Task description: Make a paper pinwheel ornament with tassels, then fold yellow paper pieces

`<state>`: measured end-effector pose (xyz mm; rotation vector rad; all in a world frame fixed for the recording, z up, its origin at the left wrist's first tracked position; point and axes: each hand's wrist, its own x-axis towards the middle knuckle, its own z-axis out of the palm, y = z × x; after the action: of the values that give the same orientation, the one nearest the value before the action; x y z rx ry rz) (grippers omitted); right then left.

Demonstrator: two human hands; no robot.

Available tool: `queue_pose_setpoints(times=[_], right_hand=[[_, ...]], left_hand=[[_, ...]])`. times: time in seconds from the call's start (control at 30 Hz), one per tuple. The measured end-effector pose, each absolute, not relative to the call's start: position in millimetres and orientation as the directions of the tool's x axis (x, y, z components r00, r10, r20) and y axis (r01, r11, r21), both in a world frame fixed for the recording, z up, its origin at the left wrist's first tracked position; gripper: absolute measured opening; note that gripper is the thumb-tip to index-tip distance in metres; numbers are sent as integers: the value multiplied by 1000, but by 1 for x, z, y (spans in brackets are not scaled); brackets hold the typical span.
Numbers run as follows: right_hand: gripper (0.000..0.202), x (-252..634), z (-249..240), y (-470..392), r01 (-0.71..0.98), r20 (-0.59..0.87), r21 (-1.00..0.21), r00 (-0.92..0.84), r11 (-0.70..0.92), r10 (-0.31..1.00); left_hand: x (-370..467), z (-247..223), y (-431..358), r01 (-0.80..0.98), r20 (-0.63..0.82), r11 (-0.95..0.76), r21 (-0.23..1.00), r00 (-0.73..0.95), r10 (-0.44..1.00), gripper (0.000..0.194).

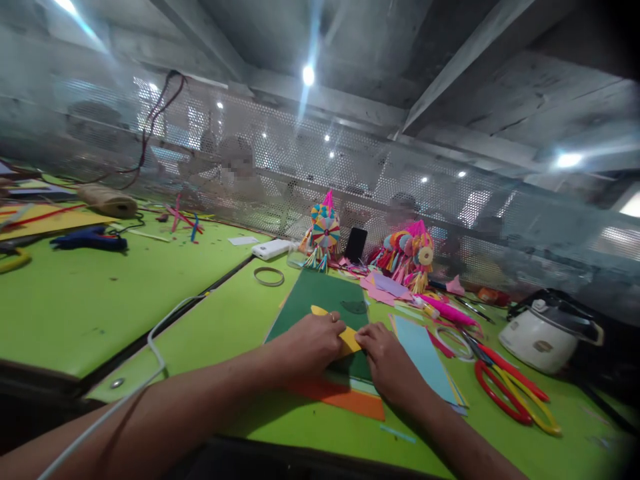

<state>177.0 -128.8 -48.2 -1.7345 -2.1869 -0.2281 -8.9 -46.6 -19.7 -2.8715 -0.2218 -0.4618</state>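
A piece of yellow paper [349,341] lies over a dark green sheet [313,293], between my two hands. My left hand [316,340] is closed on the yellow paper from the left, a ring on one finger. At the paper's right end, my right hand [383,353] pinches its edge. Orange paper [350,400] shows under the green sheet's near side. A small dark green cut piece [354,307] rests on the sheet beyond my hands.
Light blue paper [424,357], red-handled scissors [500,393] and a white pot [543,340] stand to the right. Colourful tasselled ornaments [325,230], a phone [356,245] and a white power bank [271,249] are behind. A white cable [159,347] crosses the left side.
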Motion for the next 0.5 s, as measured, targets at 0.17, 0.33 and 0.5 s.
queue_pose_setpoints(times=[0.17, 0.33, 0.5], right_hand=[[18, 166, -37, -137, 988, 334, 58, -153, 142, 930], [17, 166, -24, -121, 935, 327, 2, -337, 356, 883], [33, 171, -25, -91, 746, 246, -210, -586, 633, 772]], left_hand=[[-11, -30, -62, 156, 236, -953, -260, 967, 93, 6], [-16, -43, -71, 235, 265, -954, -187, 947, 181, 11], [-15, -51, -74, 247, 269, -949, -194, 944, 191, 13]])
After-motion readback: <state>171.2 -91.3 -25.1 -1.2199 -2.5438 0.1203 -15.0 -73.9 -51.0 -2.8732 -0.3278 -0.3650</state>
